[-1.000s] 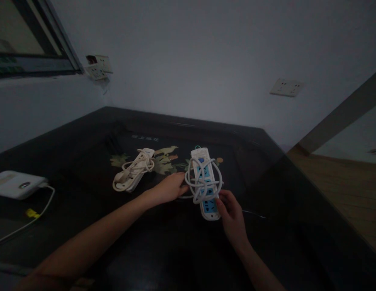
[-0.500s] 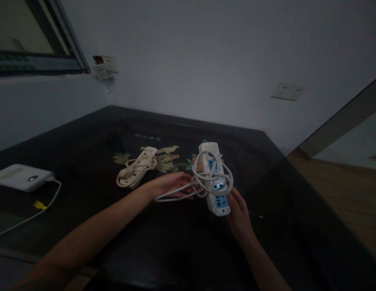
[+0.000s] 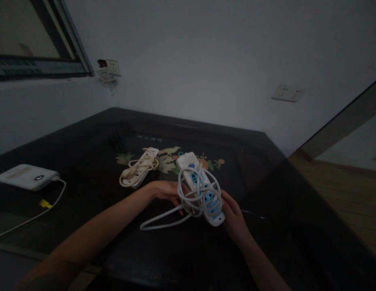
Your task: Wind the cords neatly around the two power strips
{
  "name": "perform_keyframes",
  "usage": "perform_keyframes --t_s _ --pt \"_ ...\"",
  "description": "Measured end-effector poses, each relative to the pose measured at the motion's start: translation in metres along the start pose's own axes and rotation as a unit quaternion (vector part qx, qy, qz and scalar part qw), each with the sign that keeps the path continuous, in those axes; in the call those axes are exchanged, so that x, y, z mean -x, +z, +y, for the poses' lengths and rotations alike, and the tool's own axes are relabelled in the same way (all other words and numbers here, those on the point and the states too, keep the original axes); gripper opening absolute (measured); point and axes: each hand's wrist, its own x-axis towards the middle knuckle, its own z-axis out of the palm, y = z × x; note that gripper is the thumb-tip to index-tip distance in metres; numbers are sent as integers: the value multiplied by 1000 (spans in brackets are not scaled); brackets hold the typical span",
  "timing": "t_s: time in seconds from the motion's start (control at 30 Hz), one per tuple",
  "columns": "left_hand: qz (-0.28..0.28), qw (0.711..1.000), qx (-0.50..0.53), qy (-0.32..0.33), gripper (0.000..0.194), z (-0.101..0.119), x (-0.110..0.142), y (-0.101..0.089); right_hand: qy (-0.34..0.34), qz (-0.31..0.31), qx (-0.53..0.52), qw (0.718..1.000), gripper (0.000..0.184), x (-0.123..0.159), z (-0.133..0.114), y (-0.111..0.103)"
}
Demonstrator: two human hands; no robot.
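Note:
A white power strip (image 3: 188, 161) with blue socket faces is held tilted above the dark table, its own white cord (image 3: 188, 200) looped around it in a tangle. My right hand (image 3: 232, 211) grips the strip's near right end, with the fingertips partly behind it. On the other side my left hand (image 3: 169, 192) is closed at the cord bundle by the strip's left edge; its fingers are partly hidden by the loops. One loop of cord hangs out to the left below my left hand. A second white power strip (image 3: 139, 171), wrapped in its cord, lies behind my left forearm.
A white box-shaped device (image 3: 27, 176) with a cable (image 3: 59, 198) and a yellow tag (image 3: 45, 203) lies at the table's left. The black table (image 3: 188, 125) bears a flower pattern and meets the wall. Wall sockets (image 3: 287, 93) sit at the right; more hang near the window.
The held power strip has come lower and to the left, its top end turning leftward. The cord loop on the left has dropped. Both hands still hold on.

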Motion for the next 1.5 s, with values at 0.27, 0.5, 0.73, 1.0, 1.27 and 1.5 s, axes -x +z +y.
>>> perform_keyframes --t_s 0.27,0.5,0.73,1.0,1.27,1.5 --pt "2 999 -44 -2 39 -18 -4 -9 42 -33 11 999 32 5 -13 10" --pt "28 999 -36 11 39 -21 -9 -7 52 37 30 998 38 0 -7 4" --pt "49 998 -38 18 38 -23 -11 -5 42 -42 22 998 38 0 -15 6" --pt "178 982 37 61 35 -15 -11 -2 75 -30 -73 994 34 1 -20 6" --pt "331 931 103 118 20 5 0 -33 72 12 -139 988 39 1 -25 -3" --pt "469 848 113 221 15 35 23 -53 80 65 -188 977 39 -2 -21 -14"
